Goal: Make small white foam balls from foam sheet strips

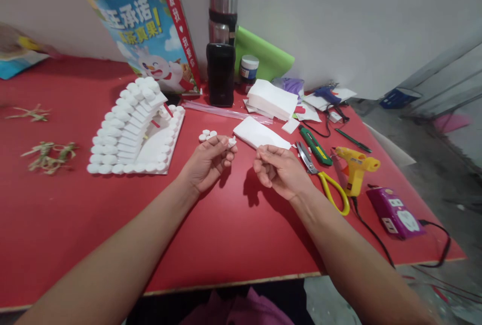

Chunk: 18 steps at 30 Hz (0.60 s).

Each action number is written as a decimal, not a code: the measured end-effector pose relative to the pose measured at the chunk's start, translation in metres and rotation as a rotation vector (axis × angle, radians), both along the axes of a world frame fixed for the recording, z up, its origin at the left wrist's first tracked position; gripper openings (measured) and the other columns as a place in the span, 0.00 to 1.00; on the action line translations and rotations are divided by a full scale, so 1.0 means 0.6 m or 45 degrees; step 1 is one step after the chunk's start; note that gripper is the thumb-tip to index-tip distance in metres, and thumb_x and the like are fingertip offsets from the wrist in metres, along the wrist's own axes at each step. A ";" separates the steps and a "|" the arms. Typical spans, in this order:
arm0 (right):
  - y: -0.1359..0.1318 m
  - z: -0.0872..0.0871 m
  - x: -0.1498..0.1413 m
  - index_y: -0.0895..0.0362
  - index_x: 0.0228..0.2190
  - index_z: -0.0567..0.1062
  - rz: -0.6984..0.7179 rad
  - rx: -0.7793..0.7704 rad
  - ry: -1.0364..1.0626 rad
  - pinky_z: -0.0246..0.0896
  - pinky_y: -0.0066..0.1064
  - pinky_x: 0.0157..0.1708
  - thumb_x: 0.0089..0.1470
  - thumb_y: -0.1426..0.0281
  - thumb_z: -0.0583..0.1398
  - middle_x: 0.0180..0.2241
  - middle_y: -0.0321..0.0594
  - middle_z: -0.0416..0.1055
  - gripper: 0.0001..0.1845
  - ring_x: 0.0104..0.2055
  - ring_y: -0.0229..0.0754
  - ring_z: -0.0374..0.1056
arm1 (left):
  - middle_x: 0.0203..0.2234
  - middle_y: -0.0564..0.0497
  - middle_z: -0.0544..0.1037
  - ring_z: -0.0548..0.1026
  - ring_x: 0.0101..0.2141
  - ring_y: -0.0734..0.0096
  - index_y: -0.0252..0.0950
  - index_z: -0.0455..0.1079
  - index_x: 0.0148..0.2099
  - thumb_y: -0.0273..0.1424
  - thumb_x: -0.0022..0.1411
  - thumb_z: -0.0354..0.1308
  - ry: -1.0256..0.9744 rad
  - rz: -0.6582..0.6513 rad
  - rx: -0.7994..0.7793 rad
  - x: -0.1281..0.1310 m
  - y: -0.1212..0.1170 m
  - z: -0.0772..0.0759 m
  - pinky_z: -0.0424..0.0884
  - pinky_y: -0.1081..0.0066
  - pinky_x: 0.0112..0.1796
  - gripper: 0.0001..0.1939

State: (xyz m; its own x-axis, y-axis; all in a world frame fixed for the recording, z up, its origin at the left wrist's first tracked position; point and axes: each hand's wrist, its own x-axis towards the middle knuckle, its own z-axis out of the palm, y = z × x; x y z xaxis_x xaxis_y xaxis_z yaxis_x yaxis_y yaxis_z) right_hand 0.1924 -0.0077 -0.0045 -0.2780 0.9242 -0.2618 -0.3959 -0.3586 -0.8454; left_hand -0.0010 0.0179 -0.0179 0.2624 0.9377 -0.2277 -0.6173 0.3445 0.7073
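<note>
Between thumb and fingers, my left hand (214,161) pinches a small white piece (232,141), possibly paper or foam. My right hand (276,167) is closed in a pinch a short way to the right; whatever its fingertips hold, if anything, is too small to name. Just behind my left hand lie several small white round pieces (205,136). A folded stack of white paper (259,133) rests behind the gap between my hands. To the left stands a white model (130,134) with a curved row of steps and a border of rounded white pieces.
On the right lie yellow-handled scissors (327,189), a green utility knife (315,145), a yellow glue gun (354,167) and a purple power strip (395,212) with cords. A black phone (221,76) stands upright at the back, beside a printed bag (150,28). Dried-grass figures (50,156) lie far left.
</note>
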 end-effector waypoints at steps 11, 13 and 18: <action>-0.007 0.011 -0.007 0.56 0.20 0.71 0.014 0.012 -0.163 0.41 0.21 0.06 0.50 0.46 0.71 0.11 0.33 0.68 0.29 0.07 0.31 0.57 | 0.26 0.50 0.80 0.73 0.22 0.81 0.30 0.74 0.34 0.26 0.52 0.76 0.007 -0.019 0.017 -0.001 0.002 -0.002 0.68 0.84 0.22 0.13; -0.010 0.008 -0.005 0.56 0.17 0.70 0.019 0.045 -0.200 0.39 0.22 0.06 0.52 0.46 0.70 0.10 0.35 0.68 0.31 0.06 0.31 0.56 | 0.26 0.50 0.80 0.73 0.22 0.81 0.30 0.74 0.34 0.26 0.51 0.77 -0.002 -0.028 0.028 -0.002 0.002 -0.003 0.68 0.84 0.21 0.14; -0.011 0.003 -0.007 0.57 0.19 0.74 -0.082 0.133 -0.256 0.47 0.22 0.09 0.49 0.50 0.73 0.16 0.37 0.73 0.27 0.10 0.30 0.59 | 0.27 0.50 0.80 0.73 0.23 0.82 0.30 0.75 0.36 0.30 0.50 0.78 0.022 -0.042 0.068 0.000 0.000 -0.004 0.69 0.84 0.22 0.16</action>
